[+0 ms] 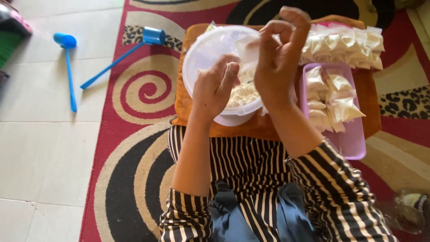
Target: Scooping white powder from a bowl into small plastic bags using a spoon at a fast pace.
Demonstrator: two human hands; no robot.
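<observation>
Pale floor tiles (pixel 45 152) fill the left of the view, and a red, cream and black swirl-patterned rug (pixel 134 148) covers the rest of the floor. Nearest the camera are the person's lap and forearms in black-and-white striped sleeves (pixel 331 188), with a blue cloth (pixel 251 215) bunched between them. At the lower right corner a clear glass jar (pixel 410 210) sits on the rug, blurred.

Just beyond the lap lies an orange low desk (pixel 268 127), and on it stands a round white plastic tub (pixel 210 54) holding pale powder (pixel 244 94) in its near side. The left hand (pixel 215 87) hovers over the tub's near rim, fingers curled together and dusted with powder, their tips touching the lower edge of a small clear plastic bag (pixel 248 51). The right hand (pixel 277 58) is raised above the tub, thumb and fingers pressed together in a pinch on the upper part of the same bag, so the bag hangs between both hands directly over the tub.

To the right of the tub, well clear of the hands, a lilac rectangular tray (pixel 354 143) rests on the desk with several filled, sealed powder packets (pixel 333 96) piled at its far end. Behind the tray, a row of more filled packets (pixel 345 45) lines the desk's far edge.

Farther off on the left, two blue long-handled scoops lie on the floor: one (pixel 69 67) on the tiles, the other (pixel 130 49) crossing from tiles onto the rug.
</observation>
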